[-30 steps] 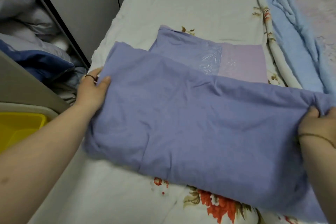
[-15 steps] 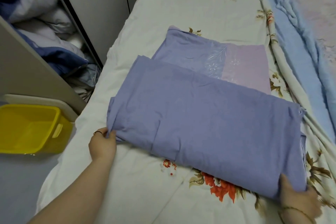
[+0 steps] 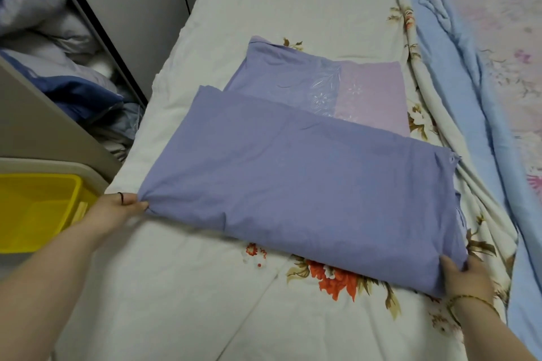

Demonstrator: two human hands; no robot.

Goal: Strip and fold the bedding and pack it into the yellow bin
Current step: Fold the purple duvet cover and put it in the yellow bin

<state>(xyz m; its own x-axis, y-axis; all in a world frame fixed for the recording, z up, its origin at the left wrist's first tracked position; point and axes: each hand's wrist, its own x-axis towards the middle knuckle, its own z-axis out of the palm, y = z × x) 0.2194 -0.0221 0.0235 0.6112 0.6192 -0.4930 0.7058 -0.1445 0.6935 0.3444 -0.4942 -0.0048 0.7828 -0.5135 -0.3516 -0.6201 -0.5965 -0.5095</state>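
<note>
Folded purple sheet (image 3: 308, 190) is laid flat on the floral bed cover (image 3: 264, 9), mid-bed. Its far edge overlaps a second folded purple piece with an embroidered panel (image 3: 322, 79) at 12 o'clock.

Left hand (image 3: 117, 214), arm extended: the sheet's 9 o'clock corner is pinched between thumb and fingers. Right hand (image 3: 466, 278): the 4 o'clock corner is gripped, fingers tucked under, thumb on top.

Yellow bin (image 3: 38, 208) is seen beside the bed at 9 o'clock, well apart from the sheet.
</note>
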